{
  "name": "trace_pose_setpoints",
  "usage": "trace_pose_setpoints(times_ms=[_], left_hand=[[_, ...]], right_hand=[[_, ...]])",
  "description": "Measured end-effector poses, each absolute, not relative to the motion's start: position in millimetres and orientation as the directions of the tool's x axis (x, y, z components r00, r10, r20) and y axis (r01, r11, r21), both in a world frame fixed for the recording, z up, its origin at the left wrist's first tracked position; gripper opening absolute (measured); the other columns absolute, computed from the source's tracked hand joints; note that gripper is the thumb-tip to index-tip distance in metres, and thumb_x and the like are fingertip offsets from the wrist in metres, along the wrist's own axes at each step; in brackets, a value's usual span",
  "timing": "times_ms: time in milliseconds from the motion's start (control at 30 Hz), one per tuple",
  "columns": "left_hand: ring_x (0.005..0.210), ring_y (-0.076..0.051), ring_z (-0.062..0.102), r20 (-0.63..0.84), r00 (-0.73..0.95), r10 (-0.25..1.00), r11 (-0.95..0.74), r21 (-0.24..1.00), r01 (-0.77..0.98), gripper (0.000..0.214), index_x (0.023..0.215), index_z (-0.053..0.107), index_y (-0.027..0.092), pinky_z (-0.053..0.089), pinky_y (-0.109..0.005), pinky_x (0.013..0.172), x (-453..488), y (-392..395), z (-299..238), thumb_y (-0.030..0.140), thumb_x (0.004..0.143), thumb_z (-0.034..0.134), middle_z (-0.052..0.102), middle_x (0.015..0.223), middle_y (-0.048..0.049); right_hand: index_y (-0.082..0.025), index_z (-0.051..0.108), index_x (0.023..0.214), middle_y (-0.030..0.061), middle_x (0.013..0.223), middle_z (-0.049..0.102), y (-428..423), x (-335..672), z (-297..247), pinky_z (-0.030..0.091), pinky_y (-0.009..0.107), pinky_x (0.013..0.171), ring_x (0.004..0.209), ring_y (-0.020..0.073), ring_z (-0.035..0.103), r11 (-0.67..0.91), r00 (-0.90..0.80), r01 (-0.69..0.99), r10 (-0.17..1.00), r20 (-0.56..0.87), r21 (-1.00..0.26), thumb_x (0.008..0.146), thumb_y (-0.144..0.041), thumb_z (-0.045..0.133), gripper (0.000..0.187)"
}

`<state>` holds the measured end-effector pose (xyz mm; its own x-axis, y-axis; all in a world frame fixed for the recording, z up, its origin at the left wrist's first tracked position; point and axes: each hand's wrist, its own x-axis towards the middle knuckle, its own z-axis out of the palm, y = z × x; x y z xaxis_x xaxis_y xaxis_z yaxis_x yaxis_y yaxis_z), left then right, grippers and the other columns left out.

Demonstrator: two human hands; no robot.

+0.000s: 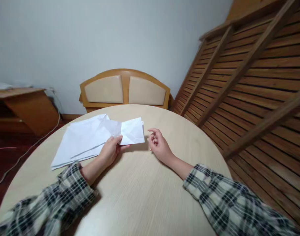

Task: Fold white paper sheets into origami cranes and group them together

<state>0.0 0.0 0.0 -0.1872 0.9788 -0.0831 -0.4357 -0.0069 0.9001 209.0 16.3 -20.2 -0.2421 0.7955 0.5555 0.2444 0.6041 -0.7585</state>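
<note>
My left hand (112, 150) pinches the lower edge of a small folded white paper (132, 131), thumb on top, holding it just above the round pale wooden table (140, 196). A little to the right of that paper hovers my right hand (158, 144). Its fingers are loosely curled and apart, and nothing is in them. A stack of creased white sheets (82, 141) lies flat on the table to the left, partly under the folded paper. Both my forearms wear plaid sleeves.
A wooden chair with beige padded back (125, 90) stands at the table's far side. Slatted wooden panelling (258, 85) rises on the right. A low wooden cabinet (24, 108) and a cable (29, 149) are at the left, by the wall.
</note>
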Motion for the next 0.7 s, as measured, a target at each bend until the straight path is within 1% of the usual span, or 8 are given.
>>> trace_pose_setpoints(times_ms=[100,167,233,300,367,433,567,700], left_hand=[[0.07,-0.017,0.063,-0.101,-0.12,0.988,0.045,0.915,-0.402,0.005,0.081,0.064,0.011,0.061,-0.027,0.053,1,0,-2,0.01,0.077,0.062,0.067,0.08,-0.0063],[0.069,-0.017,0.063,-0.098,-0.089,0.991,0.057,0.921,-0.385,0.006,0.081,0.065,0.011,0.061,-0.027,0.054,1,0,-4,0.013,0.076,0.065,0.068,0.08,-0.0063],[0.069,-0.017,0.062,-0.084,-0.065,0.994,0.054,0.928,-0.37,0.009,0.081,0.067,0.011,0.061,-0.028,0.057,1,0,-5,0.017,0.074,0.068,0.068,0.079,-0.006],[0.071,-0.017,0.063,-0.068,-0.036,0.997,0.051,0.936,-0.349,0.014,0.082,0.068,0.011,0.06,-0.029,0.06,0,-1,-7,0.021,0.073,0.07,0.069,0.082,-0.0063],[0.073,-0.018,0.064,-0.058,-0.012,0.998,0.051,0.939,-0.339,0.018,0.085,0.068,0.012,0.059,-0.029,0.061,-1,-1,-7,0.023,0.072,0.072,0.07,0.085,-0.007],[0.074,-0.019,0.064,-0.063,-0.007,0.998,0.057,0.938,-0.341,0.02,0.086,0.068,0.012,0.058,-0.028,0.06,-1,-2,-6,0.024,0.07,0.072,0.071,0.087,-0.0076],[0.071,-0.018,0.063,-0.1,-0.03,0.995,0.083,0.933,-0.351,0.018,0.079,0.066,0.011,0.057,-0.028,0.06,-1,-1,-5,0.021,0.066,0.072,0.069,0.081,-0.0069],[0.072,-0.018,0.063,-0.11,-0.027,0.994,0.094,0.93,-0.356,0.019,0.079,0.065,0.01,0.057,-0.03,0.064,-2,0,-6,0.021,0.065,0.072,0.069,0.08,-0.0077]], right_hand=[[-0.029,0.044,0.13,0.0053,0.107,0.05,18,211,-20,0.053,0.022,0.057,0.074,0.0108,0.056,0.633,-0.208,0.35,0.771,0.602,-0.69,0.085,-0.009,0.049,0.049],[-0.033,0.04,0.137,0.009,0.124,0.045,18,212,-20,0.056,0.027,0.064,0.086,0.0138,0.059,0.668,-0.22,0.448,0.726,0.651,-0.593,0.083,-0.005,0.048,0.061],[-0.036,0.035,0.143,0.011,0.14,0.035,17,213,-18,0.058,0.036,0.08,0.104,0.0192,0.058,0.706,-0.266,0.555,0.652,0.71,-0.44,0.082,-0.002,0.047,0.071],[-0.036,0.034,0.145,0.0106,0.15,0.026,15,214,-14,0.05,0.046,0.098,0.126,0.0257,0.048,0.72,-0.331,0.643,0.568,0.754,-0.261,0.082,0.0,0.048,0.074],[-0.036,0.035,0.145,0.0082,0.156,0.019,13,214,-11,0.04,0.05,0.108,0.139,0.0286,0.033,0.709,-0.395,0.693,0.521,0.757,-0.127,0.083,-0.001,0.05,0.073],[-0.036,0.037,0.144,0.0054,0.159,0.015,11,214,-9,0.034,0.051,0.112,0.144,0.0288,0.024,0.696,-0.45,0.716,0.509,0.734,-0.043,0.083,-0.003,0.052,0.071],[-0.033,0.039,0.144,0.0056,0.161,0.012,10,215,-7,0.024,0.053,0.117,0.147,0.0288,0.017,0.693,-0.531,0.72,0.505,0.68,0.047,0.081,-0.004,0.058,0.072],[-0.032,0.04,0.144,0.0071,0.161,0.015,10,215,-7,0.018,0.055,0.118,0.148,0.0281,0.015,0.705,-0.57,0.704,0.495,0.656,0.08,0.078,-0.005,0.062,0.075]])
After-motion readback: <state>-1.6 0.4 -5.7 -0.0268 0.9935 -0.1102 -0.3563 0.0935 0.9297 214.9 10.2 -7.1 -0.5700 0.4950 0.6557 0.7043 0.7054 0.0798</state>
